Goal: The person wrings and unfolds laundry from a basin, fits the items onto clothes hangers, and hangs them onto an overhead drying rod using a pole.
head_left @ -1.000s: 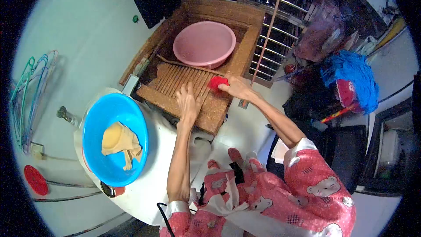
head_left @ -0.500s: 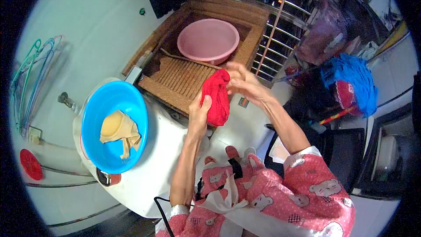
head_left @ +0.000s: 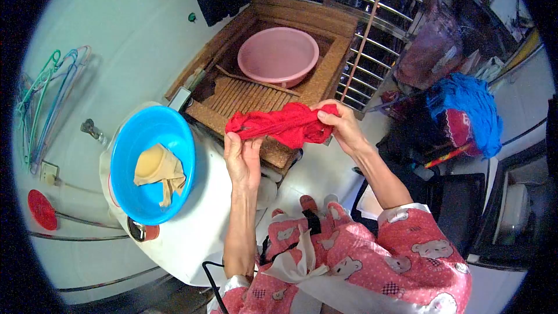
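Note:
A red garment (head_left: pixel 285 124), soft and bunched along its length, is stretched sideways between my two hands; its exact kind is hard to make out. My left hand (head_left: pixel 243 160) pinches its left end between thumb and fingers. At the opposite end, my right hand (head_left: pixel 344 131) grips the cloth with the thumb on top. Beneath and beyond the garment is the ribbed washboard (head_left: pixel 247 96) of a brown stone sink. To the left stands a blue basin (head_left: pixel 129 145) with a beige bra (head_left: pixel 157 166) lying in it.
A pink basin (head_left: pixel 279 52) sits inside the sink. The blue basin rests on a white surface (head_left: pixel 200 227). Hangers (head_left: pixel 49 102) hang on the left wall, near a tap (head_left: pixel 90 129). On the right are a blue mop head (head_left: pixel 468 110) and a barred railing (head_left: pixel 372 58).
The garment was a bunched upright bundle in my left hand, my right hand apart from it. Now my right hand holds one end and the cloth is spread out sideways.

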`<control>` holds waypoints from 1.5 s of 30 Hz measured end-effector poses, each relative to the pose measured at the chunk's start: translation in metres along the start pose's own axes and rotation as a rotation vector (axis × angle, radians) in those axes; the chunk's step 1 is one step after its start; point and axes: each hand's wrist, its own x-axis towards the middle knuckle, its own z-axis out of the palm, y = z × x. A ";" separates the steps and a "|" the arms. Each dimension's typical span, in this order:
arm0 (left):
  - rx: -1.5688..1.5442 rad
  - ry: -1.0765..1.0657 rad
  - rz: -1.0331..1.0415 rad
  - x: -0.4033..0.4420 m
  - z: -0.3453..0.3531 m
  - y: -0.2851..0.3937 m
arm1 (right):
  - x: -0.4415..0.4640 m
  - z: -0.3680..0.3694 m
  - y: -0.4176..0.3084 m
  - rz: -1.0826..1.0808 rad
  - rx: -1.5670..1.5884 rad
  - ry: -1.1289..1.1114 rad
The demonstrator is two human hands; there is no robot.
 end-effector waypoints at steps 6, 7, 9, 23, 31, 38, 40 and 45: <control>-0.118 -0.164 -0.068 0.012 0.007 0.003 | -0.015 -0.027 -0.022 -0.047 -0.253 -0.527; -0.132 -0.185 -0.098 0.010 0.012 0.004 | -0.021 -0.030 -0.028 0.034 -0.229 -0.582; -0.160 -0.226 -0.161 0.001 0.025 0.006 | -0.026 -0.037 -0.030 0.148 -0.063 -0.681; 0.102 -0.175 -0.144 -0.023 0.059 0.026 | 0.017 -0.005 -0.033 0.095 0.215 -0.329; 0.500 -0.001 -0.177 -0.003 -0.017 -0.010 | 0.018 -0.009 -0.068 0.164 0.378 -0.376; 1.100 -0.245 0.195 -0.022 0.002 -0.047 | 0.021 0.001 -0.051 0.230 0.336 -0.421; 1.011 -0.390 -0.006 -0.021 0.002 -0.054 | 0.021 0.007 -0.048 0.260 0.303 -0.477; 0.926 -0.502 -0.233 -0.023 0.004 -0.054 | 0.026 -0.008 -0.066 0.099 0.015 -0.544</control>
